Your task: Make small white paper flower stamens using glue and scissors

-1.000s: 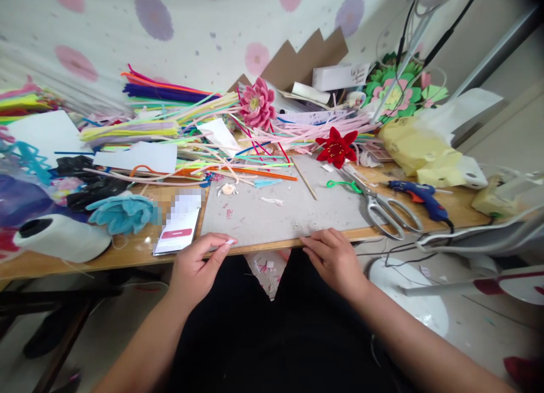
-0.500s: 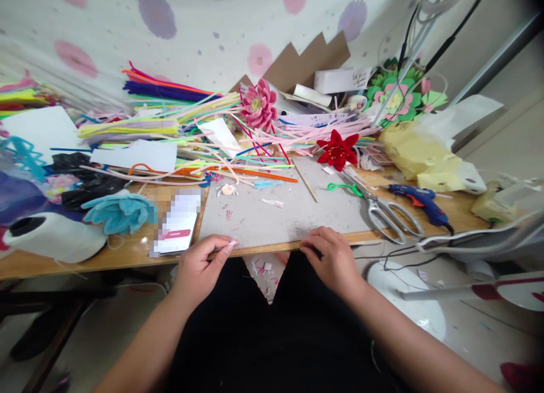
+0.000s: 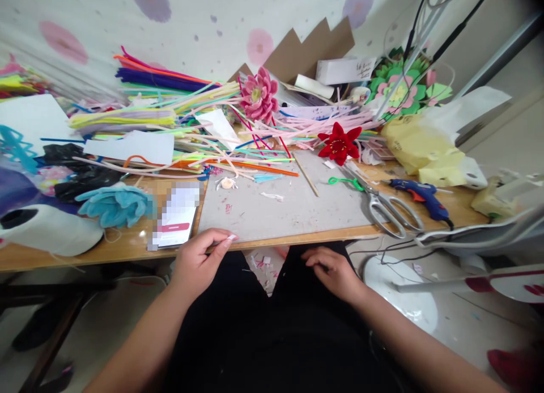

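Note:
Pinched between the thumb and forefinger of my left hand (image 3: 199, 263) is a small white scrap (image 3: 232, 237), at the front edge of the grey board (image 3: 250, 217). Over my right thigh, just below the table edge, my right hand (image 3: 334, 270) hangs with loosely bent, slightly parted fingers and nothing visible in them. On the board lie a small white strip (image 3: 272, 197), a little beige disc with white strands (image 3: 227, 183), short light-blue pieces (image 3: 267, 178) and a thin wooden stick (image 3: 306, 176).
Scissors (image 3: 389, 211) and a blue glue gun (image 3: 420, 197) lie at the right. A phone (image 3: 176, 220), a blue fuzzy flower (image 3: 117, 205) and a white spool (image 3: 51, 228) sit at the left. Behind are pipe cleaners (image 3: 127, 121), a red flower (image 3: 339, 143) and a pink flower (image 3: 259, 95).
My right hand has dropped from the board's front edge to over my thigh. My left hand keeps its pinch on the white scrap. The view has shifted slightly.

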Motion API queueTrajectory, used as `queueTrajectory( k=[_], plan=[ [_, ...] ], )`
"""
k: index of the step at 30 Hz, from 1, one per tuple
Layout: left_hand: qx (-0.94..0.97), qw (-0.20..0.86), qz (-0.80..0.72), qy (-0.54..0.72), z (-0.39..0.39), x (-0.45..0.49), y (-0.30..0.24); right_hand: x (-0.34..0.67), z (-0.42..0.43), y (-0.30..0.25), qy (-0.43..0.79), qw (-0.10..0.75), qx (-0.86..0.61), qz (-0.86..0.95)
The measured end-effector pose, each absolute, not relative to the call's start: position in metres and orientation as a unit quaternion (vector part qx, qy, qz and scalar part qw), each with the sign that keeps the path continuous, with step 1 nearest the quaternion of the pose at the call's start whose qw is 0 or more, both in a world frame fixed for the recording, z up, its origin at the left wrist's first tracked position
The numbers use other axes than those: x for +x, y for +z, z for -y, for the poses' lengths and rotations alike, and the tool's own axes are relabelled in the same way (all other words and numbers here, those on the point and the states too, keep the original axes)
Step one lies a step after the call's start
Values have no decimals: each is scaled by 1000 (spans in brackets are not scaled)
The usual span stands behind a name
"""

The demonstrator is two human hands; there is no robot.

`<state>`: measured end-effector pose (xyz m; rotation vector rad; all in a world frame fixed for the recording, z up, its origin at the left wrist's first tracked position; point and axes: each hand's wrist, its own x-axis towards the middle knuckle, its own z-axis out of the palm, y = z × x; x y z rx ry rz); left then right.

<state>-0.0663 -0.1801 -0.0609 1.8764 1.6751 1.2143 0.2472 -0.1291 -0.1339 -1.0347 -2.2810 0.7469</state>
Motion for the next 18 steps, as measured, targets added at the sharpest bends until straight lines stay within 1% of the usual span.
queueTrajectory(
  k=[2, 4, 6, 8, 11, 13, 15, 17, 18],
  plan=[
    [656, 180, -596, 427, 180, -66, -61, 248, 122, -148, 277, 239, -425, 828],
    [652, 178, -600, 427, 180, -65, -61, 239, 121, -157, 300, 196, -426, 831],
    [649, 171, -604, 429, 179, -64, -62, 219, 128, -159, 351, 130, -370, 850],
    [646, 172, -607, 430, 179, -63, -61, 194, 138, -157, 411, 60, -283, 864],
    [646, 189, -603, 428, 179, -64, -59, 159, 148, -152, 468, -5, -184, 864],
    [649, 196, -599, 427, 179, -65, -58, 140, 146, -152, 478, -32, -145, 866],
    [649, 192, -598, 429, 179, -65, -58, 125, 137, -154, 463, -48, -139, 874],
    [651, 183, -596, 433, 178, -66, -59, 114, 123, -158, 417, -41, -200, 886],
    [655, 177, -593, 434, 178, -66, -59, 110, 115, -159, 380, -20, -251, 890]
  ],
)
